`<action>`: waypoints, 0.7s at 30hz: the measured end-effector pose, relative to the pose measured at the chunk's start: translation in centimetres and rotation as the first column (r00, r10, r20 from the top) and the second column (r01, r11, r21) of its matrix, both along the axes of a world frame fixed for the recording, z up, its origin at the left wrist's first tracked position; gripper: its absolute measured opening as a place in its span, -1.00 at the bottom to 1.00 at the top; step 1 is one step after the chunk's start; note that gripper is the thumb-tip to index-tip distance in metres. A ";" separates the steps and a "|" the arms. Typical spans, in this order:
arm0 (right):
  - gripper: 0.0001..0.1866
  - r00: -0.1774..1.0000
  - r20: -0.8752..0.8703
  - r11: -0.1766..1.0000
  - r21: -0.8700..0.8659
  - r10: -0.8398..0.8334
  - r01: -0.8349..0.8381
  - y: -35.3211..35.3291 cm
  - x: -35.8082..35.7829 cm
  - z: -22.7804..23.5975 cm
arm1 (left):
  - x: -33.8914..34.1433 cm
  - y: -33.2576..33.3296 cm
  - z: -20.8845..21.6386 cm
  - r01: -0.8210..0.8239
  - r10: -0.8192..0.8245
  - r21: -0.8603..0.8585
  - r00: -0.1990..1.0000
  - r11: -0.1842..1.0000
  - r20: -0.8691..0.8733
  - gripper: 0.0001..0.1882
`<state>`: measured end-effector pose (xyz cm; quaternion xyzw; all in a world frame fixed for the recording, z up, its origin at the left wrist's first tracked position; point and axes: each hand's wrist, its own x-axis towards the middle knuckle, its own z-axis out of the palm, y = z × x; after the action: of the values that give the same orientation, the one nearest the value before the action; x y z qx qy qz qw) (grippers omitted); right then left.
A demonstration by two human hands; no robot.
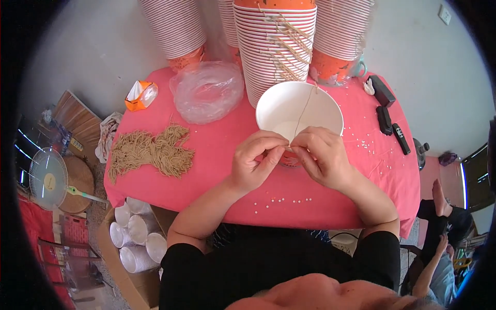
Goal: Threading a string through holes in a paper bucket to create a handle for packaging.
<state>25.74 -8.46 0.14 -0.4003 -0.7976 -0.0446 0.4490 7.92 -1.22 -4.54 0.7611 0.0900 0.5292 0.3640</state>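
Note:
In front of me a white paper bucket (274,103) stands with its open mouth facing up. A thin tan string (305,109) runs from its far rim across the mouth to the near rim. There my left hand (260,156) and my right hand (323,155) meet, their fingertips pinched together on the string's near end. The exact grip of each fingertip is partly hidden by the fingers. Nearer to me, several small white beads (283,200) lie scattered on the pink tablecloth (217,201). A bundle of loose tan strings (152,151) lies to the left.
Behind the bucket rises a tall stack of buckets (258,57) with strings dangling from its rims. A clear plastic bag (206,93) and an orange tissue pack (140,95) lie at left. Right are black boxes (382,91) and a remote (401,139). Another person (439,243) sits at far right.

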 end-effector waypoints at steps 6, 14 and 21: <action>-0.88 0.998 -0.067 0.997 -0.082 -0.008 0.003 0.2 0.0 0.0 | 0.0 0.2 0.6 -0.057 0.057 0.136 0.998 0.989 0.001 -0.87; -0.90 0.949 -0.315 0.966 -0.246 0.000 -0.081 -0.1 -0.2 0.4 | 0.0 0.1 0.4 -0.013 0.014 0.067 1.000 0.998 -0.012 -0.85; -0.82 0.995 -0.086 0.989 -0.134 0.046 -0.058 0.0 0.3 0.3 | -0.1 -0.2 0.5 -0.012 0.012 0.051 1.000 0.999 0.000 -0.85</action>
<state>26.04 -8.45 0.41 -0.4106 -0.7897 0.0385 0.4543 7.82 -1.42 -4.06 0.7696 0.0810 0.5334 0.3414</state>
